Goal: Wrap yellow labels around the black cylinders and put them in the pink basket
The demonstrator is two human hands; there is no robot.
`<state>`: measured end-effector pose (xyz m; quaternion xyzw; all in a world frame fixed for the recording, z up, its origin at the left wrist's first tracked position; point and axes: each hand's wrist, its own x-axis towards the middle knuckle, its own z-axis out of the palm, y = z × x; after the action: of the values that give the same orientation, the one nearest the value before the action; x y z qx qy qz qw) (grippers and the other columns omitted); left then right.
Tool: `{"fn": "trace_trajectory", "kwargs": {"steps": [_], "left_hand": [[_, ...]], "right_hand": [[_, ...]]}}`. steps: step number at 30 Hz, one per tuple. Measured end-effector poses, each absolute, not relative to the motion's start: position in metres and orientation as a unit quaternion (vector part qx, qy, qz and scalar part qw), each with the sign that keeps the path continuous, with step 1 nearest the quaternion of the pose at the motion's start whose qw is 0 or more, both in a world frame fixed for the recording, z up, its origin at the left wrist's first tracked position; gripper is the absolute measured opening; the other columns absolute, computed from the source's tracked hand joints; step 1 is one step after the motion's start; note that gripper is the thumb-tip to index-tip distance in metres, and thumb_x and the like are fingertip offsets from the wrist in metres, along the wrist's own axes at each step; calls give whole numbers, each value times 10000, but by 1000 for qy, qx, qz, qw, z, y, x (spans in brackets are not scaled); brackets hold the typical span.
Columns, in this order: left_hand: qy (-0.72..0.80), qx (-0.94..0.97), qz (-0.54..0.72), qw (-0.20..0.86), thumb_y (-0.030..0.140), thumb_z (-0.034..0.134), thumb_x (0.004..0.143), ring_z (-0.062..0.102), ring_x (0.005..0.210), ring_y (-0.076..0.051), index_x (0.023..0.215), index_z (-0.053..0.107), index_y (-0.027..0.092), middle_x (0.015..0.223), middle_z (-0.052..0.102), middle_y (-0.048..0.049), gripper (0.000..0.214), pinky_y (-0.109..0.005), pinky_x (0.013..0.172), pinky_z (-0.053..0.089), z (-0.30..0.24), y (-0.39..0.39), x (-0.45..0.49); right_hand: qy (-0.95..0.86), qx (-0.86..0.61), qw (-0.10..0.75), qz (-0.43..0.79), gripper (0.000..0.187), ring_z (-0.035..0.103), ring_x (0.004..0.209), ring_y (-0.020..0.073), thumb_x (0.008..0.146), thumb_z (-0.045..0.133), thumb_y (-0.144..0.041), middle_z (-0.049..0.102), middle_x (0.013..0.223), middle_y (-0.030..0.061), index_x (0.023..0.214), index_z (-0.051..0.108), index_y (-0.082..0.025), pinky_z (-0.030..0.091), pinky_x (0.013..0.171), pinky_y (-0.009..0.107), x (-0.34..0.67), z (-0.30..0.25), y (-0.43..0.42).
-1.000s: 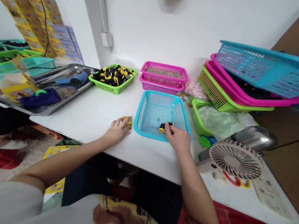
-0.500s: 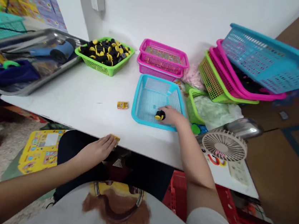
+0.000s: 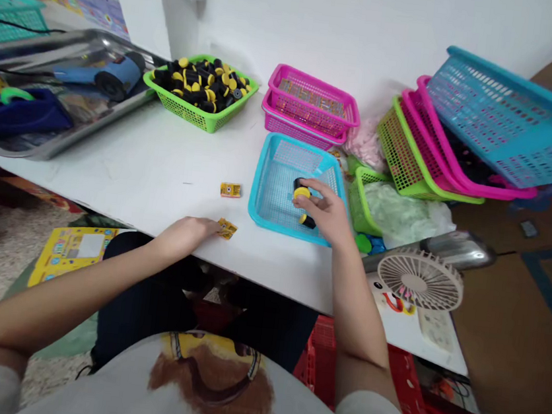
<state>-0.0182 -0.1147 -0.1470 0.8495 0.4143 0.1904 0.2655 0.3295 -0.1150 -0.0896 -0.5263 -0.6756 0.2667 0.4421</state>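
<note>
My right hand (image 3: pixel 328 213) reaches into the small blue basket (image 3: pixel 274 180) and its fingers are closed on a black and yellow wheel piece (image 3: pixel 301 193); a second such piece (image 3: pixel 307 221) lies just under the hand. At the table's front edge my left hand (image 3: pixel 184 233) pinches a small yellow card (image 3: pixel 227 229) with its fingertips. Another small yellow card (image 3: pixel 230 190) lies flat on the white table (image 3: pixel 161 167), apart from both hands.
A green basket (image 3: pixel 197 115) full of black and yellow wheels stands at the back left. Two stacked pink baskets (image 3: pixel 311 115) sit behind the blue one. Tilted large baskets (image 3: pixel 462 148) are piled at right, with a small white fan (image 3: pixel 419 282) and a metal tray (image 3: pixel 55 135) far left.
My left hand has come back up from below the table edge onto the table with a yellow card. My right hand has lifted a wheel piece inside the blue basket.
</note>
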Motion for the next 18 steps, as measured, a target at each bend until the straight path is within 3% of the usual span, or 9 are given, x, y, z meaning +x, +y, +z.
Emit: {"fn": "trace_trajectory", "kwargs": {"steps": [2, 5, 8, 11, 15, 18], "left_hand": [[403, 833, 245, 288, 345, 544, 932, 780, 975, -255, 947, 780, 227, 1055, 817, -69, 264, -389, 953, 632, -132, -115, -17], [391, 780, 364, 326, 403, 666, 885, 771, 902, -208, 986, 793, 217, 1032, 800, -70, 246, -311, 808, 658, -100, -116, -4], [334, 754, 433, 364, 402, 763, 822, 762, 838, -183, 917, 821, 210, 1001, 788, -80, 222, -243, 641, 623, -68, -111, 26], [270, 761, 433, 400, 422, 804, 813, 769, 791, -176, 827, 823, 202, 924, 806, -69, 221, -231, 622, 616, -50, -99, 63], [215, 816, 406, 351, 467, 754, 904, 800, 853, -182, 1011, 811, 217, 934, 831, -38, 278, -282, 838, 647, -55, -80, 106], [167, 873, 362, 280, 472, 653, 994, 812, 984, -207, 1340, 652, 237, 1044, 832, -30, 419, -489, 1211, 476, -75, -69, 118]], "right_hand": [[-631, -479, 537, 291, 524, 707, 883, 139, 829, 759, -607, 627, 1348, 52, 1234, 636, -298, 654, 851, 372, 330, -95, -120], [-607, -469, 603, 220, 561, 689, 950, 160, 750, 822, -636, 609, 1285, 54, 1152, 627, -297, 651, 792, 336, 327, -103, -126], [-591, -504, 623, 92, 424, 682, 1005, 184, 797, 813, -537, 585, 1202, 74, 1093, 673, -268, 638, 699, 297, 321, -107, -136], [-585, -532, 612, -11, 337, 692, 950, 193, 846, 781, -460, 601, 1125, 87, 1107, 705, -260, 621, 630, 288, 316, -108, -150], [-571, -470, 673, 14, 379, 732, 878, 188, 884, 763, -442, 674, 1119, 64, 1223, 641, -323, 643, 658, 311, 318, -110, -162], [-552, -463, 692, 39, 412, 760, 875, 204, 924, 707, -511, 735, 1109, 65, 1278, 603, -329, 662, 732, 352, 322, -110, -163]]}}
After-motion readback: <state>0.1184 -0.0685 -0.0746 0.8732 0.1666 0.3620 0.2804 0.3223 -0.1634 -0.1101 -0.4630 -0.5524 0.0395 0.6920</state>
